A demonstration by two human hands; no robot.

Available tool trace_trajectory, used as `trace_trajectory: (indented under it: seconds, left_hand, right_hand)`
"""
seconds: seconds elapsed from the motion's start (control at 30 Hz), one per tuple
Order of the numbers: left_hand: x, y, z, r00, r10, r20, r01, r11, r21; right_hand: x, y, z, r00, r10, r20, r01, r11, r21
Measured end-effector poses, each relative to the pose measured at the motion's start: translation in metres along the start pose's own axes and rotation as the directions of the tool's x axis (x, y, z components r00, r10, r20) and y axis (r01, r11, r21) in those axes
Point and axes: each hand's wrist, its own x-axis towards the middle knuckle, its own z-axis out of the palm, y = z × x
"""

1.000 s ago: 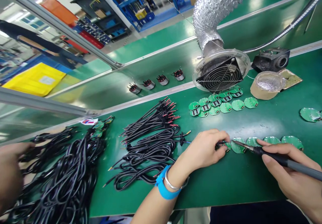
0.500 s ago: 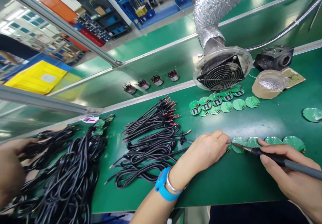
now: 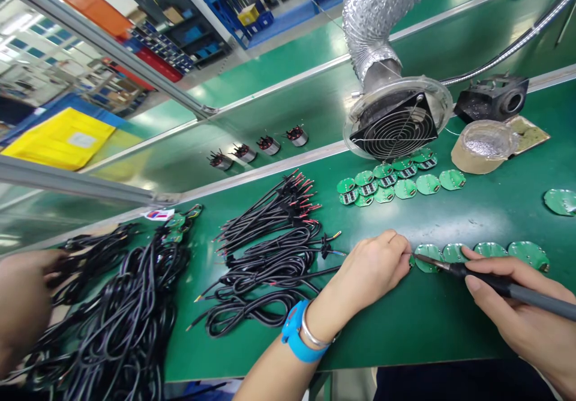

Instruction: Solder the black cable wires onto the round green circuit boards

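Observation:
My left hand [image 3: 378,266], below a blue wristband and a metal bangle, is pinched at the left end of the near row of round green boards. What its fingertips hold is mostly hidden; a cable runs under the hand. My right hand [image 3: 517,293] grips a soldering iron [image 3: 468,272] like a pen. The iron's tip reaches over the left edge of a round green board [image 3: 427,258], close to my left fingertips. More boards, such as one at the right [image 3: 527,256], lie in that row.
Black cable bundles [image 3: 265,263] lie left of my forearm, with a larger heap [image 3: 121,317] beyond. Another person's hand [image 3: 27,299] touches cables at far left. A fan with duct [image 3: 396,128] stands behind more boards [image 3: 405,188], beside a solder cup [image 3: 483,149].
The view has shifted slightly. The other person's hand at the far left has moved a little to the right. My hands and the soldering iron hold nearly the same pose.

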Motion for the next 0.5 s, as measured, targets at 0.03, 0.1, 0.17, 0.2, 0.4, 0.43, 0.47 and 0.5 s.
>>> trace_trajectory:
  seconds: [0.03, 0.1, 0.17, 0.2, 0.4, 0.43, 0.47, 0.5]
  left_hand:
    - [0.0003, 0.0006, 0.0004, 1.000, -0.010, -0.008, 0.010, 1.000, -0.007]
    - [0.0011, 0.0021, 0.0013, 0.999, -0.035, -0.027, 0.035, 0.999, -0.018]
    - [0.0019, 0.0033, 0.0024, 0.997, -0.059, -0.042, 0.058, 0.998, -0.024]
    - [0.0022, 0.0037, 0.0030, 0.997, -0.068, -0.048, 0.066, 0.997, -0.026]
    - [0.0032, 0.0035, 0.0050, 0.995, -0.064, -0.074, 0.061, 0.997, -0.040]
    - [0.0032, 0.0036, 0.0048, 0.995, -0.065, -0.075, 0.062, 0.997, -0.040]
    - [0.0032, 0.0038, 0.0046, 0.995, -0.069, -0.077, 0.066, 0.997, -0.039]
    - [0.0031, 0.0042, 0.0044, 0.994, -0.074, -0.079, 0.072, 0.997, -0.036]
  right_hand:
    - [0.0002, -0.0006, -0.0002, 1.000, -0.002, 0.004, 0.002, 1.000, -0.011]
    - [0.0008, -0.0018, -0.0006, 1.000, -0.022, 0.005, 0.022, 0.999, -0.034]
    - [0.0014, -0.0026, -0.0008, 0.998, -0.057, -0.005, 0.056, 0.998, -0.039]
    - [0.0016, -0.0027, -0.0008, 0.997, -0.072, -0.006, 0.072, 0.997, -0.036]
    - [-0.0014, -0.0070, -0.0005, 0.997, 0.000, -0.081, 0.003, 0.999, 0.032]
    - [-0.0026, -0.0085, -0.0007, 0.995, 0.029, -0.090, -0.024, 0.998, 0.054]
    - [-0.0041, -0.0093, -0.0010, 0.995, 0.054, -0.086, -0.049, 0.997, 0.063]
    - [-0.0060, -0.0086, -0.0015, 0.994, 0.073, -0.082, -0.068, 0.996, 0.062]
